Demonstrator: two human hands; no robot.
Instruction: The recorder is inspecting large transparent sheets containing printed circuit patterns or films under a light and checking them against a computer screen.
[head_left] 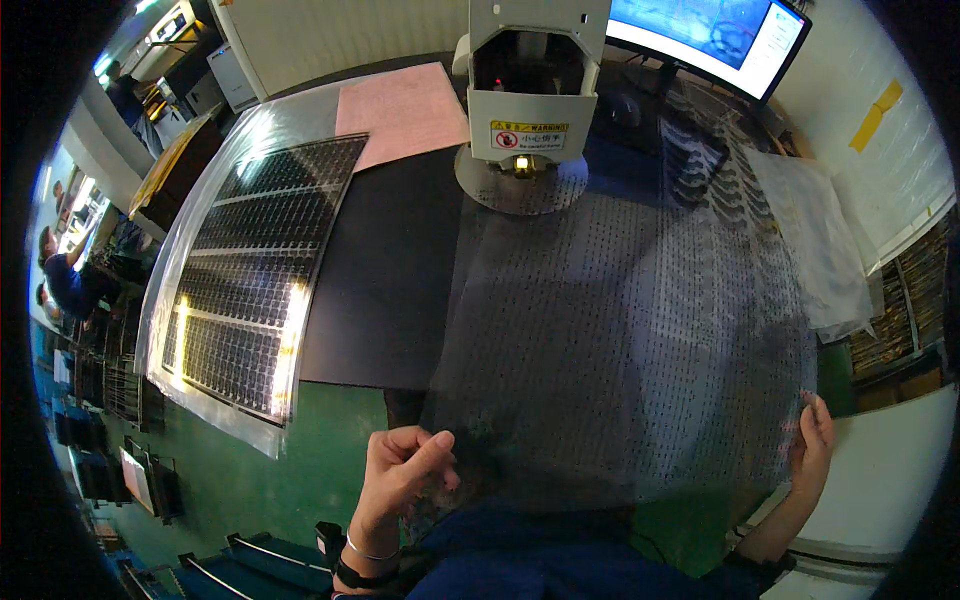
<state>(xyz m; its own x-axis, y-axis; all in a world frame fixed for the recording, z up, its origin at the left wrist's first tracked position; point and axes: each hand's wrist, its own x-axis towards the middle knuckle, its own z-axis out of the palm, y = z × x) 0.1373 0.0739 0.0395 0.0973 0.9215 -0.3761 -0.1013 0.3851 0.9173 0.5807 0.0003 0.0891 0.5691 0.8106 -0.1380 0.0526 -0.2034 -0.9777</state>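
A large see-through film sheet (pixel 590 370) with rows of small dark marks spreads from the inspection machine (pixel 530 110) down to my body. At its near left corner my left hand (pixel 405 475) is closed, thumb pressed against curled fingers, on the sheet's edge. My right hand (pixel 812 445) grips the sheet's right edge near its lower corner, the fingertips partly behind it. The sheet's far part lies under the machine's lit lens (pixel 522 163), over the round plate (pixel 480 182). Its near part hangs past the table's front edge.
Left on the black table (pixel 385 290), a dark gridded film (pixel 270 270) lies on clear plastic beside a pink sheet (pixel 400 115). Behind are a monitor (pixel 710 40) and a mouse (pixel 622 110). Clear plastic (pixel 820 230) lies at right. People (pixel 70 280) work far left.
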